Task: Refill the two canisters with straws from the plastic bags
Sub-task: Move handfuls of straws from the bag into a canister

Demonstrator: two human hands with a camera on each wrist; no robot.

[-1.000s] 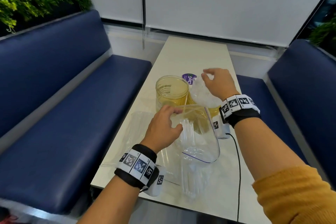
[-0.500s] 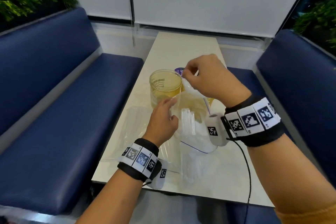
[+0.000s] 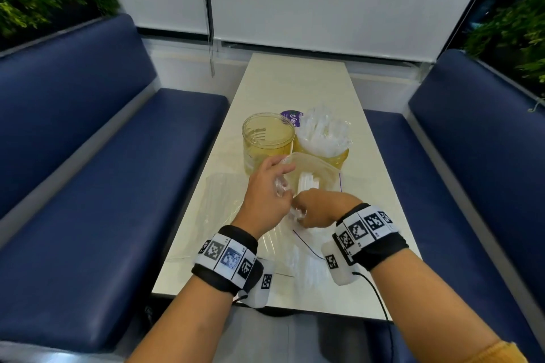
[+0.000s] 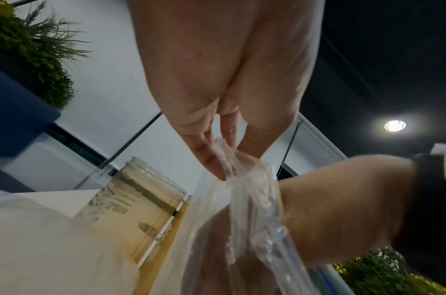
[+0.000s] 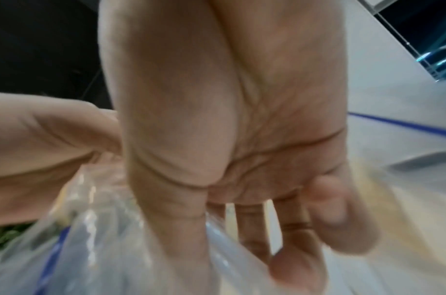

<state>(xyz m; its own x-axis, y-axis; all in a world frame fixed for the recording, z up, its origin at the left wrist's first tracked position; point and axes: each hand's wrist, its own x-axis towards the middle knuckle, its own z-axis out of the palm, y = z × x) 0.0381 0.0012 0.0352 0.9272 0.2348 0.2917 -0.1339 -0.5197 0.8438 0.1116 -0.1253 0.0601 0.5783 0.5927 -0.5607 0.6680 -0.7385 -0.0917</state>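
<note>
Right hand [image 3: 318, 209] now down from the far canister, pinching the near edge of the zip bag [image 3: 321, 174]; left hand [image 3: 265, 191] clamped on its rim. Right canister [image 3: 324, 141] full of straws, left canister [image 3: 267, 141] empty on the desk [image 3: 295, 82]. Second refill starting.

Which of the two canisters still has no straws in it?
The left canister, beside the left hand; the right canister is packed with straws.

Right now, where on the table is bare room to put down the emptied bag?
Bare: the far end of the table, beyond the two canisters. Crowded: the near half, where both hands hold the plastic bag and a flat bag lies left.
</note>
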